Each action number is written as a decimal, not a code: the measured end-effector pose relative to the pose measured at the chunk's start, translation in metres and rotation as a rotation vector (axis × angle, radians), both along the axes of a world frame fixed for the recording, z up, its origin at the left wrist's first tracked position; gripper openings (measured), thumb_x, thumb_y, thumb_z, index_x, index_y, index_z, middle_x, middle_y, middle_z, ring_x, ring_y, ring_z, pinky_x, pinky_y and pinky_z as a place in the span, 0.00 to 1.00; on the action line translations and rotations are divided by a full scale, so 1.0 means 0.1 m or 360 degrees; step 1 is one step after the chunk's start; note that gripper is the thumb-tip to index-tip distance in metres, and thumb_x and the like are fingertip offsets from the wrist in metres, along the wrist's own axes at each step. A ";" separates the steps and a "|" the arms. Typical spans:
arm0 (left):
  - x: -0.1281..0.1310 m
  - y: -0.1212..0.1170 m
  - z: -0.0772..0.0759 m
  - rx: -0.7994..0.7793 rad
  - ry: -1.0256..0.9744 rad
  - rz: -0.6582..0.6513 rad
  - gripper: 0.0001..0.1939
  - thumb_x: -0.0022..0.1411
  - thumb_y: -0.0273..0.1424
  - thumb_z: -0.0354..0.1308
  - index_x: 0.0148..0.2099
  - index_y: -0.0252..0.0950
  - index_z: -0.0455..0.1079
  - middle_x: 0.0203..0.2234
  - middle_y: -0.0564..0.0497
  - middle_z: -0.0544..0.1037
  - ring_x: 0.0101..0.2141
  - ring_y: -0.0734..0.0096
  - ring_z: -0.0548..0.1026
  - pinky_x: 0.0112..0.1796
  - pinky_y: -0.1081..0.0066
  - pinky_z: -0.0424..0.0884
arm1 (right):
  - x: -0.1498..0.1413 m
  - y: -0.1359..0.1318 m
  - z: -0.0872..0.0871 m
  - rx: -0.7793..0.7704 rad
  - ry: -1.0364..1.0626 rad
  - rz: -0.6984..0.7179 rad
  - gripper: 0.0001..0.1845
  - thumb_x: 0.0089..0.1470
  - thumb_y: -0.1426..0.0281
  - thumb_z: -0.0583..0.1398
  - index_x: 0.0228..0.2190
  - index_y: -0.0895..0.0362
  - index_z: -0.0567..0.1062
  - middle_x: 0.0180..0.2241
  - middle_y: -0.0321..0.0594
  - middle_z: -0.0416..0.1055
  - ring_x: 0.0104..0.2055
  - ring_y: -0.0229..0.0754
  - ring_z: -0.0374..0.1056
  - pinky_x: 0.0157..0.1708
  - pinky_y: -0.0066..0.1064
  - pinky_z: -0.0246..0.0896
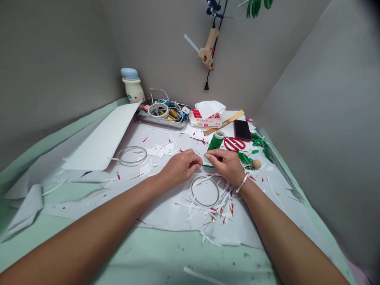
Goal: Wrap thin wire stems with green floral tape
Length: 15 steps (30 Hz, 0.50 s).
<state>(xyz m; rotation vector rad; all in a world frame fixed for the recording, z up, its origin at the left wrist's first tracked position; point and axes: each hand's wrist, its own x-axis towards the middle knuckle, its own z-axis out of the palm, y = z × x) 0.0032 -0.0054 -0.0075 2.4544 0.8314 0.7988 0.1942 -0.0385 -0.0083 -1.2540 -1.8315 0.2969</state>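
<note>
Over the paper-covered table my left hand (185,164) is closed in a pinch at one end of a thin green strip (208,166). My right hand (228,164) is pinched shut close to the strip's other side; its fingertips hide what they hold, if anything. Just behind the right hand stands a spool of green thread (214,143), tilted slightly. A pale wire ring (192,194) lies in front of both hands, beside a heap of narrow white paper strips (228,198). Right of the right hand are shiny green leaf shapes (244,158) and a small tan ball (256,164).
Red-handled scissors (234,144) and a phone (242,130) lie at the back right. Behind are a tissue pack (208,120) and a metal tray (166,122) of supplies. A coiled ring (132,162) and white sheet (101,138) lie left. A glue gun (208,51) hangs above.
</note>
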 end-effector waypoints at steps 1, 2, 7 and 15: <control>0.01 -0.02 0.02 -0.0023 -0.0006 -0.0020 0.07 0.58 0.24 0.53 0.36 0.36 0.72 0.29 0.52 0.70 0.30 0.73 0.68 0.34 0.72 0.64 | 0.03 0.02 -0.01 -0.0072 0.0064 -0.0006 0.11 0.54 0.65 0.58 0.30 0.58 0.79 0.28 0.38 0.75 0.27 0.36 0.66 0.29 0.26 0.59; 0.01 -0.03 0.03 -0.0044 -0.0013 -0.0036 0.07 0.57 0.24 0.53 0.36 0.36 0.71 0.29 0.52 0.70 0.30 0.73 0.68 0.34 0.72 0.64 | 0.05 0.04 -0.03 -0.0147 0.0116 -0.0004 0.12 0.54 0.64 0.58 0.30 0.58 0.79 0.27 0.38 0.75 0.26 0.36 0.65 0.27 0.26 0.58; 0.03 -0.03 0.04 -0.0119 -0.0093 -0.0080 0.08 0.57 0.24 0.52 0.38 0.35 0.71 0.31 0.52 0.71 0.31 0.74 0.68 0.36 0.71 0.64 | 0.12 0.08 -0.03 -0.0444 0.0298 0.0041 0.13 0.51 0.62 0.59 0.29 0.58 0.79 0.21 0.35 0.69 0.23 0.35 0.60 0.24 0.26 0.55; 0.01 0.00 0.03 -0.0330 -0.0291 0.0020 0.08 0.58 0.27 0.52 0.38 0.37 0.72 0.33 0.52 0.71 0.32 0.74 0.69 0.35 0.73 0.65 | 0.09 0.10 -0.10 -0.0494 0.0270 0.0085 0.11 0.50 0.64 0.59 0.31 0.57 0.80 0.25 0.35 0.74 0.24 0.34 0.63 0.26 0.26 0.56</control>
